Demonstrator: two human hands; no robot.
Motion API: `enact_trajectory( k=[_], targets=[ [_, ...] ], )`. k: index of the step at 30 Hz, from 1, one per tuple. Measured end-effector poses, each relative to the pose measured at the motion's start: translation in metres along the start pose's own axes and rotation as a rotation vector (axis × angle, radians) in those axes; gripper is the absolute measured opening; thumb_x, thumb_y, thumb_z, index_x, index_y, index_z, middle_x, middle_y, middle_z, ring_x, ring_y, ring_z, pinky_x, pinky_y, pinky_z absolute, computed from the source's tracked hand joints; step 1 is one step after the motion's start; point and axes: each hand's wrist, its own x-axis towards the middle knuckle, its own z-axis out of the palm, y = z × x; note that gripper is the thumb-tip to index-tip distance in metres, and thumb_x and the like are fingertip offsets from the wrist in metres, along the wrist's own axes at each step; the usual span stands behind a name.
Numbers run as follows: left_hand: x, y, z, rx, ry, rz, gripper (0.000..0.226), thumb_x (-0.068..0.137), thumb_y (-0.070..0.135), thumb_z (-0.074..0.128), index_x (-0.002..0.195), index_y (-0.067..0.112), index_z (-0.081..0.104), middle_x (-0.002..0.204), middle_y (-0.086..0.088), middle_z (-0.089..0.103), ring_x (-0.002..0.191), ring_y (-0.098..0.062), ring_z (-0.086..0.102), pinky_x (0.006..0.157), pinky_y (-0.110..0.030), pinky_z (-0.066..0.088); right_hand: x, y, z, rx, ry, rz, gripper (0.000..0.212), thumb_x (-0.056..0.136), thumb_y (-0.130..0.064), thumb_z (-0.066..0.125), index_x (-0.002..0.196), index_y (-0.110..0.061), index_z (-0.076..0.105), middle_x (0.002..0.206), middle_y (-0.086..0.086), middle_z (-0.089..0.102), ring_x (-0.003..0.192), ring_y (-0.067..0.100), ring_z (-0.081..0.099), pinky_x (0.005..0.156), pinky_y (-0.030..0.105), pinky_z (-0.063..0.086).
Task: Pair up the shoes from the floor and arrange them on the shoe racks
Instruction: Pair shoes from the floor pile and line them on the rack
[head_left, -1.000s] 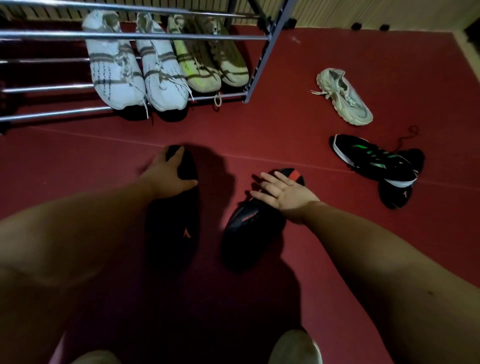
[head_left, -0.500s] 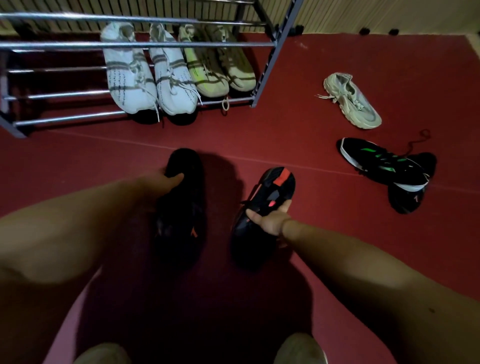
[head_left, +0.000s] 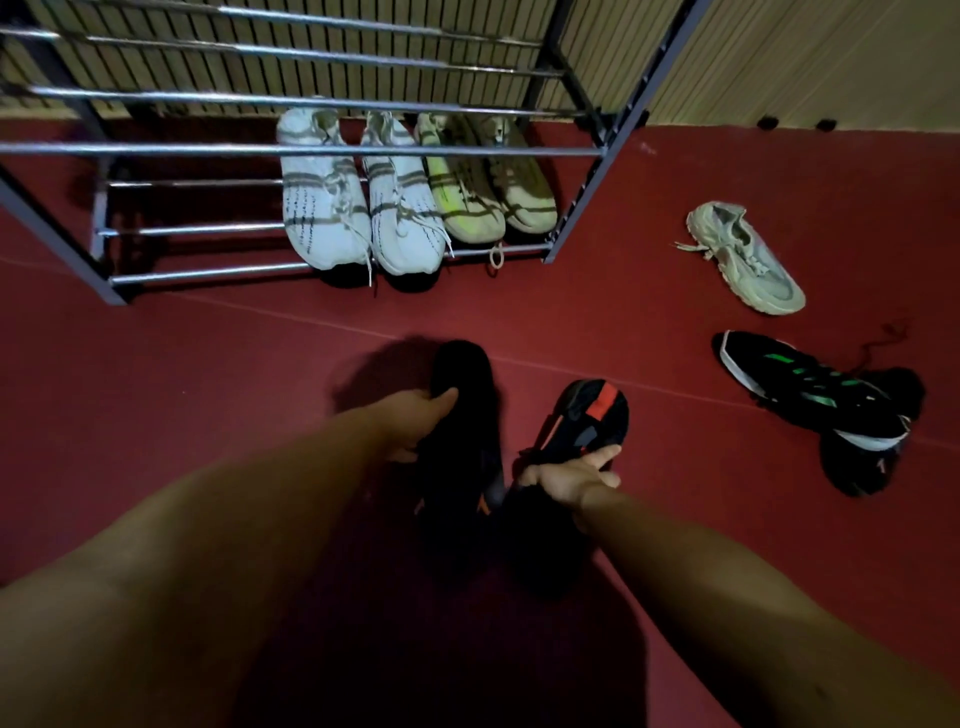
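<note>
Your left hand is gripping a black shoe near centre; your right hand is grasping its red-patched mate just beside it. Whether they are touching the red floor is unclear in shadow. At 11 o'clock, the shoe rack is holding a white pair and a yellow-green pair. A beige shoe is lying at 2 o'clock.

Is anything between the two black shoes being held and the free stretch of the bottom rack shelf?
Nothing visible: bare red floor lies between the black shoes and the open rails left of the white pair.
</note>
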Motion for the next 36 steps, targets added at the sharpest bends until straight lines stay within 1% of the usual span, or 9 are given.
enact_trajectory(
  k=[2, 6, 8, 12, 16, 25, 28, 32, 36],
  targets=[
    [-0.001, 0.002, -0.003, 0.086, 0.012, 0.013, 0.054, 0.097, 0.050, 0.035, 0.130, 0.009, 0.047, 0.079, -0.004, 0.046, 0.071, -0.017, 0.049, 0.070, -0.032, 0.048, -0.002, 0.002, -0.006, 0.020, 0.010, -0.023, 0.138, 0.059, -0.039, 0.076, 0.142, -0.017, -0.033, 0.149, 0.022, 0.010, 0.132, 0.040, 0.030, 0.105, 0.047, 0.039],
    [0.000, -0.001, -0.013, 0.230, 0.063, 0.070, 0.059, 0.098, 0.049, 0.031, 0.128, 0.002, 0.049, 0.095, -0.011, 0.050, 0.084, -0.023, 0.052, 0.060, -0.030, 0.047, -0.004, 0.005, -0.018, 0.145, -0.006, -0.085, 0.134, 0.063, -0.040, 0.077, 0.145, -0.021, -0.027, 0.152, 0.022, 0.008, 0.134, 0.041, 0.028, 0.107, 0.048, 0.036],
    [0.001, -0.001, -0.018, 0.319, 0.134, 0.107, 0.060, 0.100, 0.046, 0.028, 0.127, -0.003, 0.049, 0.105, -0.019, 0.056, 0.089, -0.029, 0.056, 0.072, -0.036, 0.050, -0.007, 0.000, -0.023, 0.224, -0.001, -0.146, 0.130, 0.067, -0.041, 0.076, 0.146, -0.023, -0.025, 0.152, 0.022, 0.010, 0.134, 0.040, 0.028, 0.108, 0.047, 0.035],
    [0.004, 0.002, -0.031, 0.342, 0.349, 0.165, 0.057, 0.102, 0.038, 0.027, 0.131, -0.005, 0.050, 0.134, -0.027, 0.049, 0.124, -0.036, 0.047, 0.102, -0.034, 0.035, -0.027, -0.022, -0.029, 0.216, 0.023, -0.342, 0.129, 0.068, -0.043, 0.078, 0.146, -0.026, -0.024, 0.150, 0.019, 0.016, 0.136, 0.038, 0.025, 0.111, 0.046, 0.031],
    [0.005, -0.006, -0.054, 0.214, 0.473, 0.120, 0.062, 0.100, 0.046, 0.026, 0.134, -0.003, 0.046, 0.139, -0.026, 0.043, 0.129, -0.038, 0.041, 0.106, -0.038, 0.031, -0.060, -0.044, -0.013, 0.108, -0.004, -0.504, 0.133, 0.065, -0.041, 0.082, 0.147, -0.026, -0.023, 0.147, 0.020, 0.021, 0.136, 0.037, 0.025, 0.111, 0.041, 0.029],
    [-0.004, -0.048, -0.109, 0.114, 0.602, 0.017, 0.068, 0.099, 0.049, 0.025, 0.132, -0.008, 0.044, 0.136, -0.029, 0.046, 0.127, -0.040, 0.043, 0.108, -0.039, 0.032, -0.112, -0.087, 0.061, -0.125, -0.196, -0.664, 0.127, 0.072, -0.046, 0.076, 0.146, -0.025, -0.025, 0.154, 0.018, 0.004, 0.141, 0.037, 0.015, 0.113, 0.044, 0.024],
    [-0.011, -0.056, -0.115, 0.162, 0.590, -0.020, 0.067, 0.099, 0.047, 0.026, 0.134, -0.007, 0.042, 0.137, -0.029, 0.044, 0.127, -0.040, 0.042, 0.108, -0.038, 0.032, -0.113, -0.092, 0.072, -0.192, -0.212, -0.714, 0.109, 0.079, -0.047, 0.069, 0.150, -0.028, -0.012, 0.153, 0.014, 0.005, 0.139, 0.035, 0.020, 0.113, 0.042, 0.028],
    [-0.018, -0.078, -0.106, 0.436, 0.424, -0.054, 0.063, 0.097, 0.048, 0.037, 0.140, 0.002, 0.036, 0.139, -0.026, 0.042, 0.127, -0.039, 0.043, 0.106, -0.037, 0.035, -0.102, -0.079, 0.067, -0.410, -0.004, -0.691, 0.088, 0.085, -0.051, 0.058, 0.150, -0.032, 0.002, 0.156, 0.009, 0.002, 0.141, 0.032, 0.011, 0.112, 0.046, 0.019],
    [-0.033, -0.091, -0.055, 0.601, 0.246, -0.076, 0.103, 0.081, 0.059, 0.058, 0.150, 0.028, -0.013, 0.146, -0.022, 0.028, 0.128, -0.040, 0.039, 0.106, -0.044, 0.037, -0.086, -0.043, 0.057, -0.376, -0.076, -0.523, 0.102, 0.078, -0.055, 0.064, 0.149, -0.036, -0.007, 0.156, 0.006, -0.018, 0.143, 0.035, 0.001, 0.113, 0.050, 0.022]
  ],
)
